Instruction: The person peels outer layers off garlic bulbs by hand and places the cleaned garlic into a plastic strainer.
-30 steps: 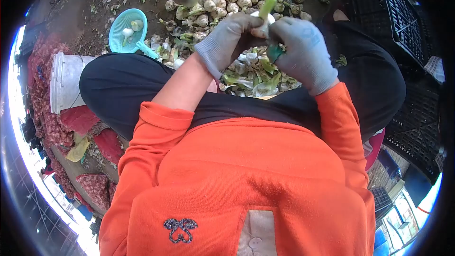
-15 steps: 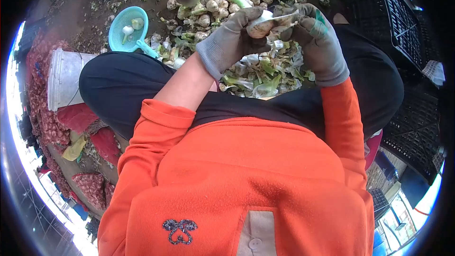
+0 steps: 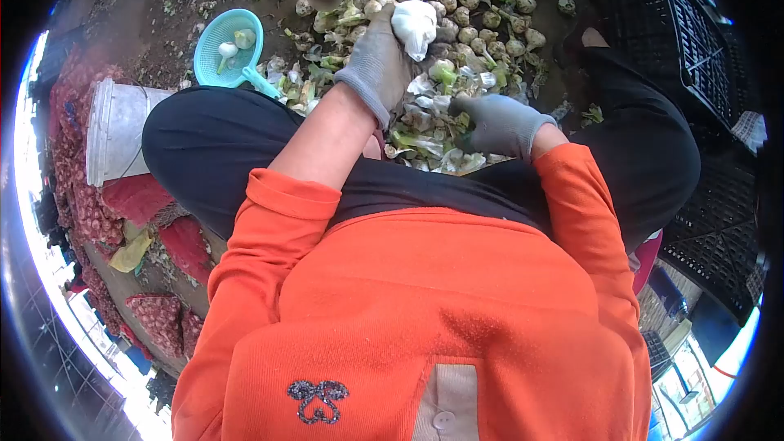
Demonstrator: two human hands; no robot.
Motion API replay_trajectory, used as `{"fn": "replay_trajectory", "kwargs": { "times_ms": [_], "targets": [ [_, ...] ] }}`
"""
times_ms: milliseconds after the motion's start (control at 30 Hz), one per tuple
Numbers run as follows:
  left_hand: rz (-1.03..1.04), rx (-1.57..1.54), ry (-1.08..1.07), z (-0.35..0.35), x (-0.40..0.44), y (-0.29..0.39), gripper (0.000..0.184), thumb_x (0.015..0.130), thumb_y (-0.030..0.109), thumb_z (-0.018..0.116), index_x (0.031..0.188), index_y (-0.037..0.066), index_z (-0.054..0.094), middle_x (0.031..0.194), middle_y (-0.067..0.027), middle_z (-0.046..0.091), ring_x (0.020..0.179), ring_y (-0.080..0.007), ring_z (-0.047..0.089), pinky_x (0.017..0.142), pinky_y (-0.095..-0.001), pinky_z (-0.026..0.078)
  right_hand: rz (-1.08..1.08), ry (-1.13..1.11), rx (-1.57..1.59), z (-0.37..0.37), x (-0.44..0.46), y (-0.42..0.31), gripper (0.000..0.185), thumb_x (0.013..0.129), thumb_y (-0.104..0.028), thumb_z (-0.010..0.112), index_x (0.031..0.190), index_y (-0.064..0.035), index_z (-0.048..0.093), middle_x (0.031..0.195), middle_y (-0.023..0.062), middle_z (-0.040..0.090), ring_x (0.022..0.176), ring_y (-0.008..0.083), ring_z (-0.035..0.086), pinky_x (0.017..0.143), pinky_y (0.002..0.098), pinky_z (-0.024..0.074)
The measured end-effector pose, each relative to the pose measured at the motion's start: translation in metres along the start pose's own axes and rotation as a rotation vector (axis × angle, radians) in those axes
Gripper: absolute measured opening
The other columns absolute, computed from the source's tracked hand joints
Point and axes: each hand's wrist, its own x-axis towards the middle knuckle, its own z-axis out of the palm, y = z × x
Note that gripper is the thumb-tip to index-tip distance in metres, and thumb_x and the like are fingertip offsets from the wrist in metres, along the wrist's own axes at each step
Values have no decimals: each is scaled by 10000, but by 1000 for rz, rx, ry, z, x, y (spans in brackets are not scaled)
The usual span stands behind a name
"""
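Observation:
A white garlic bulb (image 3: 415,26) sits in my gloved left hand (image 3: 384,65), its neck pointing down toward me. The fingers of that hand are wrapped round it, partly hidden behind the bulb. My gloved right hand (image 3: 500,126) is lower and to the right, over a heap of garlic peelings (image 3: 429,126). Its fingers are partly seen and look apart, with nothing visible in them. Behind both hands lies a spread of untrimmed garlic bulbs (image 3: 465,0) on the ground.
Left of the peelings, a turquoise strainer (image 3: 207,49) holds a couple of white bulbs. A white bucket (image 3: 122,135) stands by my left knee, near red mesh sacks (image 3: 155,322). Black plastic crates (image 3: 706,57) are stacked on the right.
My right hand has come away from the bulb and dropped toward the peelings. The left hand has turned the bulb, which now shows a clean white side.

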Motion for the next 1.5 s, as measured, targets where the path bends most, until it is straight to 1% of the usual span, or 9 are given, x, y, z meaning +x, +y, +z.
{"fn": "replay_trajectory", "kwargs": {
  "times_ms": [167, 367, 533, 667, 767, 933, 1033, 1200, 1500],
  "targets": [
    [158, 162, 132, -2, -6, -13, 426, 987, 441, 422, 1089, 74, 613, 962, -49, 659, 835, -153, 628, 737, -288, 507, -54, 233, 367, -16, 8, -18, 461, 882, -433, 652, 1057, -6, 645, 831, 122, 647, 747, 200, 621, 704, 337, 492],
    [46, 298, 184, 9, -28, -2, 479, 915, 529, 492, 1054, 100, 656, 922, -54, 643, 784, -147, 585, 651, -271, 475, -94, 474, 557, -9, 22, -41, 360, 896, -356, 607, 931, -3, 671, 822, 206, 665, 732, 371, 610, 698, 399, 483],
    [166, 333, 304, -8, -26, 21, 264, 1008, 177, 405, 1180, 111, 593, 1056, -81, 648, 901, -160, 626, 758, -318, 526, 83, 362, -236, -23, 31, -27, 323, 876, -336, 545, 913, -47, 684, 938, 189, 682, 896, 368, 651, 804, 466, 506],
    [241, -43, 316, -35, -18, 40, 296, 980, 274, 462, 1149, 70, 595, 1047, -88, 664, 903, -210, 663, 704, -391, 570, 177, 136, -195, -22, 31, -27, 294, 859, -303, 634, 960, -27, 637, 920, 209, 662, 929, 407, 618, 795, 463, 484],
    [265, -89, 281, -41, -22, 56, 363, 1006, 330, 418, 1135, 37, 588, 972, -95, 665, 820, -216, 667, 631, -348, 563, -86, 416, -222, 8, 50, 5, 252, 832, -227, 589, 992, -40, 644, 961, 209, 677, 962, 387, 635, 852, 464, 498],
    [343, -250, 291, -19, -52, 94, 419, 1028, 385, 365, 1096, 29, 575, 939, -95, 658, 784, -215, 646, 646, -365, 574, 215, -152, -340, 19, 67, -9, 317, 877, -306, 542, 1041, -89, 706, 1087, 219, 665, 1027, 397, 623, 907, 454, 485],
    [440, -173, 243, -31, -60, 110, 377, 1032, 373, 353, 1088, 53, 544, 956, -95, 650, 814, -230, 644, 689, -394, 584, 211, -173, -367, 27, 72, -13, 334, 883, -342, 527, 1014, -102, 719, 1073, 220, 671, 1044, 369, 630, 913, 462, 481],
    [449, -218, 231, -22, -75, 113, 276, 1010, 269, 374, 971, 66, 557, 965, -105, 637, 886, -272, 646, 758, -456, 601, 106, 87, -432, 33, 98, 8, 364, 832, -101, 564, 1196, -76, 571, 1230, 196, 573, 1093, 375, 609, 925, 455, 487],
    [274, -262, 290, -31, -50, 99, 250, 909, 239, 531, 1047, 51, 622, 986, -90, 655, 911, -255, 663, 745, -440, 599, 334, 373, -457, 0, 172, 41, 440, 811, -160, 638, 1233, -70, 558, 1240, 169, 585, 1134, 330, 593, 935, 445, 479]
  ]
}}
